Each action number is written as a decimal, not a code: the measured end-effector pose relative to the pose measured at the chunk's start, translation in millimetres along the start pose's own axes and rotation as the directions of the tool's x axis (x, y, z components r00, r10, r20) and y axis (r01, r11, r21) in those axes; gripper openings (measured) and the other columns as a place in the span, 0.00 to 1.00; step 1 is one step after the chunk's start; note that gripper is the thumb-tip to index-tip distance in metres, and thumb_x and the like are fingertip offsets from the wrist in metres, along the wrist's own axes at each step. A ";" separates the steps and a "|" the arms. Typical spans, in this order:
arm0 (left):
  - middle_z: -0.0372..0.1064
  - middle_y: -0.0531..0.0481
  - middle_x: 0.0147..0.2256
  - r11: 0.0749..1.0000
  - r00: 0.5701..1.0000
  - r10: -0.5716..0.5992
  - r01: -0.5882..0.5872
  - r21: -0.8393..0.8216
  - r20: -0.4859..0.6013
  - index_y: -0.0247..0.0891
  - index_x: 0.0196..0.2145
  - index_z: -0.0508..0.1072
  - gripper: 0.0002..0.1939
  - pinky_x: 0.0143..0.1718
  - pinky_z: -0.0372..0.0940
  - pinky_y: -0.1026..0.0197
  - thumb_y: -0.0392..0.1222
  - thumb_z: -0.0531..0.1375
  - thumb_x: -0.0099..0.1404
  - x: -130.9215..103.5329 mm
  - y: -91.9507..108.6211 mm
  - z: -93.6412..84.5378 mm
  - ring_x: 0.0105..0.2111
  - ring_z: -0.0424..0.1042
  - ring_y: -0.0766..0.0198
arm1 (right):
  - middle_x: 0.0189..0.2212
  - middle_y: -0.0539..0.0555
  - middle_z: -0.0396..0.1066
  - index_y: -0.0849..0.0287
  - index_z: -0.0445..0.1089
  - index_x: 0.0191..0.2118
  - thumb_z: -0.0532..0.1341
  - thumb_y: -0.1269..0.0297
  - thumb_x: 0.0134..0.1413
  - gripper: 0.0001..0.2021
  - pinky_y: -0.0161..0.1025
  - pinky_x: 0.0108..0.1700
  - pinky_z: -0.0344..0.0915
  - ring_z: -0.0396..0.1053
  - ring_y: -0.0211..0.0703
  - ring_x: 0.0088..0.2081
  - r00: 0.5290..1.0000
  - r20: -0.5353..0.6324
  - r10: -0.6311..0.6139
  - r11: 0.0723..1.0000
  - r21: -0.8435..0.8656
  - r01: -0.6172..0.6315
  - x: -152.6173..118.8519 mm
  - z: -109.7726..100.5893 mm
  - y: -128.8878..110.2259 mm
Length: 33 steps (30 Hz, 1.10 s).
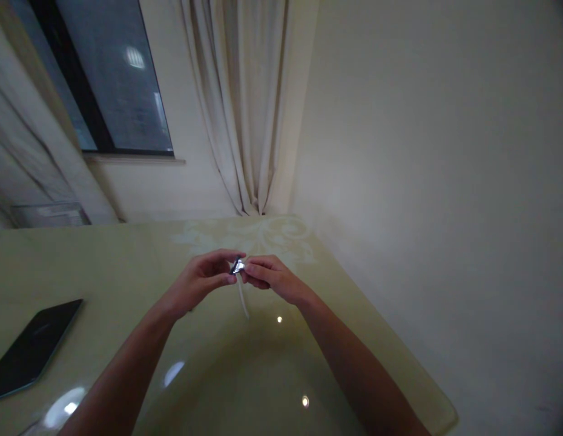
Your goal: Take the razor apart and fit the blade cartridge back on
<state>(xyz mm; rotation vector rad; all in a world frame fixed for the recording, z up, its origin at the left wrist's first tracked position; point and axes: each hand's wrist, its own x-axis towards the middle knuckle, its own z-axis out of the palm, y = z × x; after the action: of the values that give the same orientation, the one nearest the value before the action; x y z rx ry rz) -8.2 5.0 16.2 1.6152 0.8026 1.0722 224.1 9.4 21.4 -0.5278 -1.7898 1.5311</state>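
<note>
A small shiny metal piece with a dark edge (pixel 237 266) is held up between my two hands, above the table; its exact kind is too small to make out. My left hand (pixel 207 274) has thumb and forefinger closed on its dark left side. From the right, my right hand (pixel 269 275) pinches its silvery end, fingers curled together. A thin white strip (pixel 243 298) hangs below the metal piece, between the hands. Where the strip's upper end goes is hidden by the fingers.
The glossy greenish table (pixel 209 363) reflects lights and has a pale scroll pattern at its far end. A dark tablet-like slab (pixel 34 345) lies at the left. A plain wall (pixel 422 181) runs along the right edge. Curtains (pixel 245 109) and a window (pixel 113 72) are behind.
</note>
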 end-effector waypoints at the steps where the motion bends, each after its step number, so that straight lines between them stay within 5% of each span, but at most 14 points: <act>1: 0.81 0.47 0.35 1.000 1.000 0.003 -0.003 -0.008 -0.001 0.39 0.53 0.83 0.24 0.43 0.75 0.55 0.45 0.76 0.59 0.1 0.1 0.4 0.38 0.79 0.56 | 0.23 0.44 0.56 0.61 0.72 0.35 0.63 0.45 0.68 0.21 0.37 0.29 0.44 0.50 0.34 0.25 1.000 0.000 -0.003 1.000 0.002 0.003 0.0 0.0 0.0; 8: 0.83 0.44 0.42 0.996 1.000 0.030 -0.030 -0.085 -0.003 0.40 0.49 0.84 0.22 0.45 0.76 0.56 0.43 0.78 0.56 1.2 0.0 4.1 0.42 0.80 0.56 | 0.23 0.44 0.55 0.60 0.71 0.34 0.63 0.44 0.68 0.22 0.38 0.29 0.44 0.50 0.35 0.25 1.000 0.008 0.003 1.000 0.026 -0.004 -1.0 -1.0 1.4; 16: 0.81 0.46 0.37 0.999 0.999 0.032 -0.032 -0.024 -0.034 0.39 0.48 0.84 0.23 0.39 0.74 0.59 0.43 0.78 0.54 1.6 -1.1 2.8 0.36 0.77 0.59 | 0.24 0.46 0.56 0.59 0.71 0.35 0.62 0.37 0.67 0.26 0.38 0.30 0.45 0.51 0.37 0.27 1.000 -0.016 -0.005 0.995 -0.096 0.004 -1.5 -2.9 1.2; 33: 0.81 0.44 0.36 1.000 1.000 0.010 -0.010 -0.007 0.024 0.36 0.49 0.85 0.24 0.38 0.72 0.58 0.45 0.79 0.55 0.2 4.9 -0.2 0.33 0.75 0.60 | 0.25 0.45 0.53 0.60 0.72 0.39 0.60 0.38 0.69 0.25 0.38 0.30 0.44 0.48 0.37 0.27 0.997 0.053 0.061 0.998 -0.006 -0.061 -4.5 0.4 -3.3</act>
<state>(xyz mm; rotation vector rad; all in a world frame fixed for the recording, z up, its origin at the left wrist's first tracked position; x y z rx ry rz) -8.2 3.9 20.9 1.6246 0.7747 1.0604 227.2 5.2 23.5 -0.5541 -1.8329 1.5963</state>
